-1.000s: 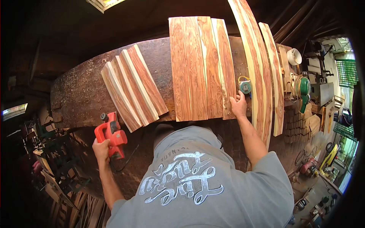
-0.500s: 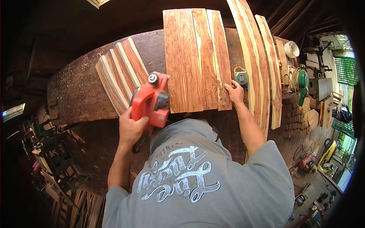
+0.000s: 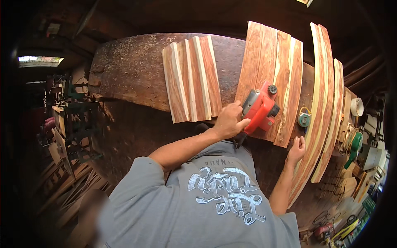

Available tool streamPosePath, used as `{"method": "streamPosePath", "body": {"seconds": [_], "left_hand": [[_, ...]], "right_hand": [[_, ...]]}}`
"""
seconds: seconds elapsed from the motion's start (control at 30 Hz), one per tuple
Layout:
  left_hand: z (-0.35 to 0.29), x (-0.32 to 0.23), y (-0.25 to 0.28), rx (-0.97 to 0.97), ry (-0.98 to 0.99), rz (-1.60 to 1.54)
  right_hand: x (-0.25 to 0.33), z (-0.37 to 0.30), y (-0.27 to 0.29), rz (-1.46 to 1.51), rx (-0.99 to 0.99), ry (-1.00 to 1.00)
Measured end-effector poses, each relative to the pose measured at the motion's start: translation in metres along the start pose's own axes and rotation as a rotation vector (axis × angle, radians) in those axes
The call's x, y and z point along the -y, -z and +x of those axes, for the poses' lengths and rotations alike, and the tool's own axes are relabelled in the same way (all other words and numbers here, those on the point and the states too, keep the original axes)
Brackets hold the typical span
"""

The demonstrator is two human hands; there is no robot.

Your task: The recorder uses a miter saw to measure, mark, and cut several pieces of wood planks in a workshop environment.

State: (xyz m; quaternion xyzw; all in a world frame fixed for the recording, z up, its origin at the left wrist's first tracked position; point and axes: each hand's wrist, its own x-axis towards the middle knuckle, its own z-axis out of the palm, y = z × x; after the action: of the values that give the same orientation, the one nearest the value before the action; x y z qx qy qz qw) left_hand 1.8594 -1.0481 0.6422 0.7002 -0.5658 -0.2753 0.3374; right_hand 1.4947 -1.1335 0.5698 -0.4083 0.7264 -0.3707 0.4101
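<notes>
1. Gripping the red power planer (image 3: 260,109) w/ our left hand (image 3: 228,122), fingers wrapped shut round its rear handle; tool sits on the near end of the wide glued panel (image 3: 271,74) of reddish and pale strips.
2. Our right hand (image 3: 297,149) rests loosely curled at the table edge, just beside the panel's near right corner and touching the long curved board (image 3: 318,111); it holds nothing as far as we can see.
3. Progress, our judgement: planer is only at the near end of the panel, so most of the length ahead looks not yet passed over. Can't tell from here which strips are already smoothed; no fresh shavings visible.
4. Smaller panel (image 3: 192,78) of similar strips lies to the left, apart from the tool, untouched by either hand.
5. Small teal round object (image 3: 304,119), maybe a tape measure, sits between wide panel and curved board.
6. Surface: big dark slab table (image 3: 132,74), rough, rounded edge, worn and dusty.
7. Second curved board (image 3: 335,115) lies further right.
8. Room: dim workshop, timber offcuts stacked lower left (image 3: 62,182), green tool (image 3: 353,144) and clutter on the right, daylight patch upper left.
</notes>
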Motion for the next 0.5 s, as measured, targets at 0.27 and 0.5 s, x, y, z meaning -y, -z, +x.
{"method": "streamPosePath", "body": {"seconds": [0.27, 0.5], "left_hand": [[-0.056, 0.135, 0.112, -0.283, 0.810, 0.352], [-0.089, 0.184, 0.143, -0.320, 0.889, 0.177]], "right_hand": [[0.128, -0.057, -0.084, -0.186, -0.004, 0.654], [0.174, -0.158, -0.213, 0.061, 0.566, 0.385]]}}
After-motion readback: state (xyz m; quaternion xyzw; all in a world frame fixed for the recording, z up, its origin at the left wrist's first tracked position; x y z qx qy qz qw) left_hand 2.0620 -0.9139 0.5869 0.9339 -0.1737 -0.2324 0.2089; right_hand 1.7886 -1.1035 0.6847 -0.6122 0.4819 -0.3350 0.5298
